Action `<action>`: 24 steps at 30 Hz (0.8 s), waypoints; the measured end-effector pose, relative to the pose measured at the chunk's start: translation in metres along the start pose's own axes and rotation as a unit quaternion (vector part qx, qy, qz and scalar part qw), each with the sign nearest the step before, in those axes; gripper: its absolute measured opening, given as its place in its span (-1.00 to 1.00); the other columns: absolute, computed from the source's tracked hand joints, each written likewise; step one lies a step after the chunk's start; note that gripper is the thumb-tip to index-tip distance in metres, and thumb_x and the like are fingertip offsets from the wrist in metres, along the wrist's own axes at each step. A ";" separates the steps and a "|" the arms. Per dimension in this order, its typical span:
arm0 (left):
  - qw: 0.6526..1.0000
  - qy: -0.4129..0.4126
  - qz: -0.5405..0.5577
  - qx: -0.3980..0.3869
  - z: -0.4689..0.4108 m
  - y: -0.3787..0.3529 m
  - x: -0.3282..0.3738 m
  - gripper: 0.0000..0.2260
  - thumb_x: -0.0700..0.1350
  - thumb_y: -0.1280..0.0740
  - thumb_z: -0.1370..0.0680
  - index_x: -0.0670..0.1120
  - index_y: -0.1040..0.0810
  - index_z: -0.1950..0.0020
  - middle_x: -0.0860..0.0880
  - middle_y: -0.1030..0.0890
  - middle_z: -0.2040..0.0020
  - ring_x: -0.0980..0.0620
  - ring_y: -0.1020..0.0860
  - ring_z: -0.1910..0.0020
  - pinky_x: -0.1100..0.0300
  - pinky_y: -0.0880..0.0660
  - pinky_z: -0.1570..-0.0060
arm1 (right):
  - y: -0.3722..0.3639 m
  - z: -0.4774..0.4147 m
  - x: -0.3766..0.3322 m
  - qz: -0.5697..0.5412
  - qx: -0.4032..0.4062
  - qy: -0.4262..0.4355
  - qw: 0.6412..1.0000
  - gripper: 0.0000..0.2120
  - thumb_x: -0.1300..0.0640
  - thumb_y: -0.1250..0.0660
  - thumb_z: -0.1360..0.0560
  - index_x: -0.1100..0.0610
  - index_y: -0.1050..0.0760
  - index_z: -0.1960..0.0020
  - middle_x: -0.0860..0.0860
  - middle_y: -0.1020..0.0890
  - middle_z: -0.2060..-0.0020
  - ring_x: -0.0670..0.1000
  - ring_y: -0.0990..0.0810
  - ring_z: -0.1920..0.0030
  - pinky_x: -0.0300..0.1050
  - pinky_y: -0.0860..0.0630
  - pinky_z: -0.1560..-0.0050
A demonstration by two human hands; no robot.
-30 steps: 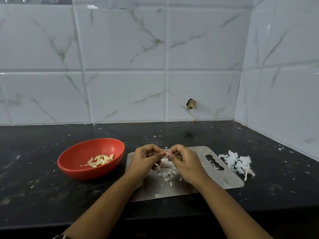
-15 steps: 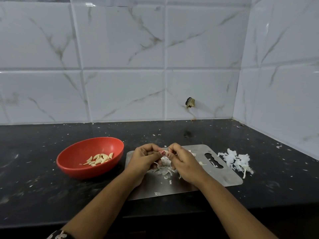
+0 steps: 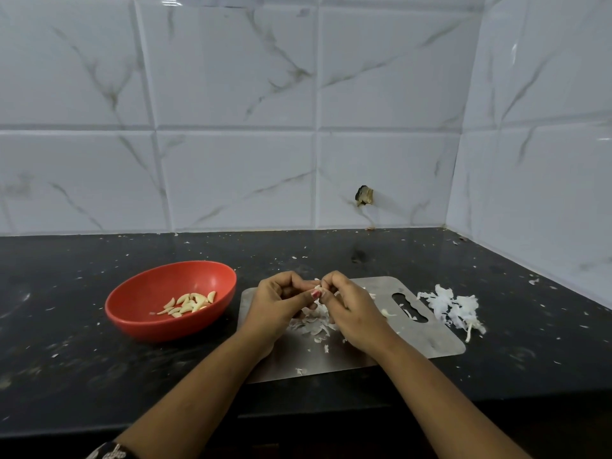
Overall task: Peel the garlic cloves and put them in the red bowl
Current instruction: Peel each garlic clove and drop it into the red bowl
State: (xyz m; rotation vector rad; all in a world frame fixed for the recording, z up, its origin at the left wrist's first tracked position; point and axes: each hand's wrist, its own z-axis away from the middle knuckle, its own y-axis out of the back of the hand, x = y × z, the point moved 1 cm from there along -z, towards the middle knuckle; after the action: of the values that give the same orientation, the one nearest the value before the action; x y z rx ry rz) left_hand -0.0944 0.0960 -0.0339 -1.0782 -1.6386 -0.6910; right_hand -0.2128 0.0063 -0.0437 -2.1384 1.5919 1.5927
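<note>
Over a steel cutting board (image 3: 430, 339), my left hand (image 3: 275, 309) and my right hand (image 3: 351, 313) meet with curled fingers and pinch a small garlic clove (image 3: 317, 289) between their fingertips. Most of the clove is hidden by my fingers. A heap of white garlic skins (image 3: 313, 323) lies on the board right under my hands. To the left stands the red bowl (image 3: 142, 293), holding several peeled garlic cloves (image 3: 190, 303). One loose clove (image 3: 385, 313) lies on the board beside my right hand.
A second pile of white skins (image 3: 453, 308) lies on the black counter (image 3: 66, 359) just right of the board's handle slot. Skin flakes are scattered over the counter. White marble tiles close off the back and the right side.
Both hands stay together over the board, working the clove with small finger movements. Bowl and board have not shifted.
</note>
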 end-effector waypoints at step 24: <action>0.988 0.009 -0.149 0.032 0.008 -0.007 0.006 -0.77 -0.31 -0.49 -0.40 -0.16 -0.59 -0.01 -0.09 -0.70 0.27 0.12 -0.64 0.34 0.35 -0.52 0.33 | 0.008 0.003 0.004 0.114 0.063 0.072 0.989 -0.81 0.23 -0.36 -0.51 -0.06 -0.61 0.04 -0.17 -0.60 0.09 -0.16 -0.57 0.06 -0.23 -0.52 0.10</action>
State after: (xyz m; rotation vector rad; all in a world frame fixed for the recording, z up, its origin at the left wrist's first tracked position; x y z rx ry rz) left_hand -0.1044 0.1016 -0.0298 -0.7867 -1.8135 -0.8329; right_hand -0.2207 0.0013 -0.0437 -2.1142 1.9870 1.3722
